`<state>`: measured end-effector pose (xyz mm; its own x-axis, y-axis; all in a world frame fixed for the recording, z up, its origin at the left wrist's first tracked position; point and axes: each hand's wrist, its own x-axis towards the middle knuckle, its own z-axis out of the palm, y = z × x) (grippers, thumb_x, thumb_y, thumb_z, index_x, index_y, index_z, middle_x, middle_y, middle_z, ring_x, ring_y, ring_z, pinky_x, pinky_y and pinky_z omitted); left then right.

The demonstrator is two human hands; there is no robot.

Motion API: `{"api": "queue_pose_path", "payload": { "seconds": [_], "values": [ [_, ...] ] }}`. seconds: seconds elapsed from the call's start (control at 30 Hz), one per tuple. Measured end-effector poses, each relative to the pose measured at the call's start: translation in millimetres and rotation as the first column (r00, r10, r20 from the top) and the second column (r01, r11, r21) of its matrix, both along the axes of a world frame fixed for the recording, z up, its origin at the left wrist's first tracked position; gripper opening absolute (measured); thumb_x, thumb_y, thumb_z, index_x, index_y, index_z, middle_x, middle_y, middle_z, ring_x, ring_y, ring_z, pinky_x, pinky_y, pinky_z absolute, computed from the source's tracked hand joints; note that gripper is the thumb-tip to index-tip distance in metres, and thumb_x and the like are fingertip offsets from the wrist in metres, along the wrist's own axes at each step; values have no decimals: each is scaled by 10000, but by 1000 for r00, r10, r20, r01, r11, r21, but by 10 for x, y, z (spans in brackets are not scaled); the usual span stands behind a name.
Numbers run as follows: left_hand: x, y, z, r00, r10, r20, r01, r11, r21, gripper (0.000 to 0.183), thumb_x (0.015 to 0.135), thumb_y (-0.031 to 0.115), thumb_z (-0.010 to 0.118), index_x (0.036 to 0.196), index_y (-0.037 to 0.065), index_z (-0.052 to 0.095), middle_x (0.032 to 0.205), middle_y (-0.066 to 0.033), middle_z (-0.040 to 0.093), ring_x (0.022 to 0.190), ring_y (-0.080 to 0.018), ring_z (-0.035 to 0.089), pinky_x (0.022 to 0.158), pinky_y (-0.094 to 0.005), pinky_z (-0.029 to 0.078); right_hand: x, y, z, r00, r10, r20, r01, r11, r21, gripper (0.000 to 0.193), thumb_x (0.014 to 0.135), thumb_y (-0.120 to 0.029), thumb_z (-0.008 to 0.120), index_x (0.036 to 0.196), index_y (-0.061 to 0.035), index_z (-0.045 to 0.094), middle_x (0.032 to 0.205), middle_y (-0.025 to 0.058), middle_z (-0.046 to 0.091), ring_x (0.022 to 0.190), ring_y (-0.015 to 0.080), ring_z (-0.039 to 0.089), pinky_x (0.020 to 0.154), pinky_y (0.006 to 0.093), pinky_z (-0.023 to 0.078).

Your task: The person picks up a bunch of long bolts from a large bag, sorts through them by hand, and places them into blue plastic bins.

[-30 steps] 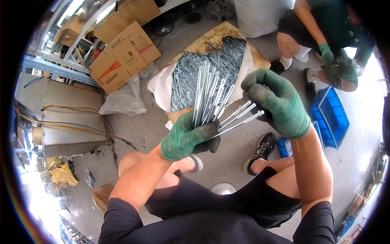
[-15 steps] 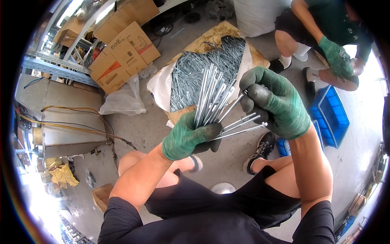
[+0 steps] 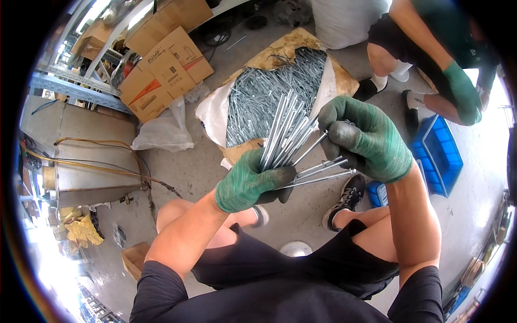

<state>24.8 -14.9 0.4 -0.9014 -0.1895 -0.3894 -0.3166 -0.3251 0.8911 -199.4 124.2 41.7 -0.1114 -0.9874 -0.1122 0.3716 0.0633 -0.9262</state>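
My left hand (image 3: 249, 182), in a green knit glove with dark grey fingertips, is closed round a fanned bundle of long, thin metal rods (image 3: 284, 132). Most of them point up and away, while a few splay toward the right and show small heads at their ends. My right hand (image 3: 371, 141), gloved the same way, pinches the tip of one rod between thumb and fingers; a small dark bit beside that tip is too small to make out. Beyond the bundle, a heap of similar rods (image 3: 253, 99) fills an opened white-and-tan sack (image 3: 214, 114) on the floor.
Cardboard boxes (image 3: 167, 75) and a plastic bag (image 3: 167, 132) stand far left, behind a metal cabinet (image 3: 97, 156) with hoses. Blue crates (image 3: 439, 156) lie at right. A co-worker's gloved hand (image 3: 463, 94) is at upper right, near a big white sack (image 3: 344, 21).
The bundle has tilted slightly to the right in my left hand. My right hand stays at the rod's tip, its fingers barely shifted. The co-worker's hands have moved right and down.
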Motion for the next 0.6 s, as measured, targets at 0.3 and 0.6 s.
{"api": "queue_pose_path", "payload": {
  "seconds": [0.3,0.6],
  "values": [
    [7,-1,24,999,4,-33,-4,1000,-16,343,962,362,671,829,47,691,659,-22,638,516,-61,493,461,-220,359,64,-20,0,999,-27,40,27,1000,11,363,927,-317,717,1104,-24,594,780,4,601,580,40,493,489,174,356],
    [-12,-10,31,1000,21,-11,-23,992,-127,325,972,350,666,824,61,687,668,-17,643,513,-50,480,457,-212,351,39,-46,-53,999,-46,10,45,998,51,320,875,-236,758,1083,-28,632,841,-8,614,650,36,529,537,180,402]
  ]
}}
